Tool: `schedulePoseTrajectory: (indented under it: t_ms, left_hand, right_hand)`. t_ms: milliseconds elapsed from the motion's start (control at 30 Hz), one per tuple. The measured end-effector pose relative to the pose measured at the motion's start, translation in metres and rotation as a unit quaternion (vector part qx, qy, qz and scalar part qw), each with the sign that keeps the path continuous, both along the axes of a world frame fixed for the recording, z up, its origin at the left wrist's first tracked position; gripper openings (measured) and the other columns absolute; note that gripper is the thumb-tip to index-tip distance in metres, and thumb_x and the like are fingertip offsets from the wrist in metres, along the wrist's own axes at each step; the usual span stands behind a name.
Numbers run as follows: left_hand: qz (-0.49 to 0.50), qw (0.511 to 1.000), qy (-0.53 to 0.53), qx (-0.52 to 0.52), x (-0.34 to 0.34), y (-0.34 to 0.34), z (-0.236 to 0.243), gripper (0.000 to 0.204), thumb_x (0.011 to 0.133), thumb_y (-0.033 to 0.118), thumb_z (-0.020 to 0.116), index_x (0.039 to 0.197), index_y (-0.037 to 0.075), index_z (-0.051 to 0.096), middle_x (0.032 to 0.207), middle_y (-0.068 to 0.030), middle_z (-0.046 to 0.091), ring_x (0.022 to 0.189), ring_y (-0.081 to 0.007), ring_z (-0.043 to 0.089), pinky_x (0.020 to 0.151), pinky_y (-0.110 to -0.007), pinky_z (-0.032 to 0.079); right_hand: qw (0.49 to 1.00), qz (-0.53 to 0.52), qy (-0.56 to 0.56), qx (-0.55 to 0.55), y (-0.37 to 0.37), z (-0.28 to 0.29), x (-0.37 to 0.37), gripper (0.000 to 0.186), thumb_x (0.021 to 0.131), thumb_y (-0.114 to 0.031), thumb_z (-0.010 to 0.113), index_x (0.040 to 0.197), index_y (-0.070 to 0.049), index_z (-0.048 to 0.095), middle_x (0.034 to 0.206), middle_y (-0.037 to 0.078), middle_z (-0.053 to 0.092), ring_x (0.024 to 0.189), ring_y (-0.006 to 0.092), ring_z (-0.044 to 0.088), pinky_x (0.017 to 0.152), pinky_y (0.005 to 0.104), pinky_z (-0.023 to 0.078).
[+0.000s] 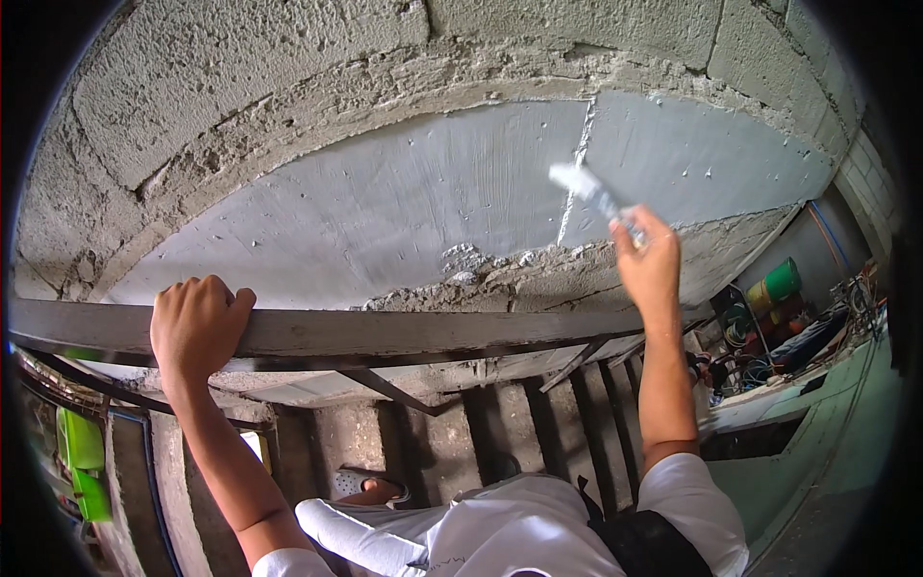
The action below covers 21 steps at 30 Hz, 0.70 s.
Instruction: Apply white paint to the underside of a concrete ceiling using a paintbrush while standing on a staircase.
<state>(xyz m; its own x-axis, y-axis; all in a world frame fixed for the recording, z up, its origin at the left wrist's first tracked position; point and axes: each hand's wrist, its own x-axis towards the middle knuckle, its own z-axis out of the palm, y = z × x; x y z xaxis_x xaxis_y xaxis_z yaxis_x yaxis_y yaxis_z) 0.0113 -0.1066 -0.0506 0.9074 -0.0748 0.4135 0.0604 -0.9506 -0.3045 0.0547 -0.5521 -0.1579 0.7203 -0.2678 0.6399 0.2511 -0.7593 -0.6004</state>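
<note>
My right hand [650, 255] is closed on the handle of a paintbrush [598, 195], which is a little blurred. White coats its bristle end, held over or against a smooth grey painted panel [404, 192] in the block wall. Beside the brush a rough white seam [579, 159] runs down the panel; whether the bristles touch it I cannot tell. Over on the left, my left hand [199, 322] wraps round a dark metal handrail [423, 335], its fingers curled over the top.
Concrete steps [428, 447] lie below the rail, with my foot in a grey clog [361, 486]. Slanted metal braces [389, 389] hang under the rail. At right are a green and yellow container [775, 285] and tangled cables. Bright green plastic items [85, 462] stand at lower left.
</note>
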Motion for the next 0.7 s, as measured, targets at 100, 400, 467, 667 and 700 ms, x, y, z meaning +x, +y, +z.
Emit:
schedulePoseTrajectory:
  t_ms: [100,400,467,667,700]
  left_hand:
    - [0.048,0.997,0.059,-0.004,0.001,-0.004,0.006,0.030,0.080,0.030,0.057,0.069,0.003,0.066,0.074,-0.0146,0.065,0.078,-0.0338,0.061,0.078,-0.044,0.045]
    - [0.005,1.000,0.012,0.004,0.000,-0.002,0.002,0.034,0.080,0.030,0.056,0.061,0.001,0.061,0.066,-0.0171,0.062,0.069,-0.0358,0.061,0.073,-0.045,0.047]
    - [-0.004,1.000,0.003,0.009,0.000,0.000,-0.001,0.034,0.080,0.030,0.056,0.062,0.001,0.061,0.066,-0.0171,0.062,0.069,-0.0358,0.061,0.073,-0.045,0.047]
    - [-0.017,1.000,-0.010,0.013,0.000,0.003,-0.002,0.035,0.081,0.030,0.055,0.062,0.001,0.061,0.067,-0.0176,0.062,0.068,-0.0359,0.061,0.074,-0.045,0.047]
    - [-0.010,1.000,-0.006,0.012,0.000,0.003,-0.002,0.035,0.081,0.030,0.055,0.062,0.001,0.061,0.067,-0.0177,0.062,0.068,-0.0359,0.061,0.074,-0.045,0.047]
  right_hand:
    - [0.997,0.001,-0.070,0.040,-0.001,0.027,0.006,0.016,0.083,-0.008,0.067,0.091,0.003,0.059,0.078,0.021,0.062,0.070,0.0363,0.063,0.064,0.0401,0.048]
    - [1.000,-0.021,-0.023,0.001,-0.008,-0.005,0.001,0.019,0.080,-0.008,0.067,0.093,0.003,0.060,0.083,0.022,0.064,0.080,0.0439,0.061,0.069,0.0441,0.048]
    - [0.999,-0.020,-0.039,-0.007,-0.004,0.010,0.001,0.019,0.080,-0.007,0.068,0.093,0.004,0.060,0.084,0.022,0.064,0.081,0.0437,0.061,0.069,0.0438,0.048]
    - [0.997,-0.016,-0.058,-0.051,-0.002,-0.001,0.005,0.018,0.080,-0.007,0.068,0.091,0.004,0.059,0.085,0.021,0.063,0.082,0.0436,0.059,0.070,0.0444,0.047]
    - [0.997,-0.016,-0.059,-0.051,-0.002,-0.001,0.005,0.018,0.080,-0.007,0.068,0.091,0.004,0.059,0.085,0.021,0.063,0.082,0.0436,0.059,0.070,0.0444,0.047]
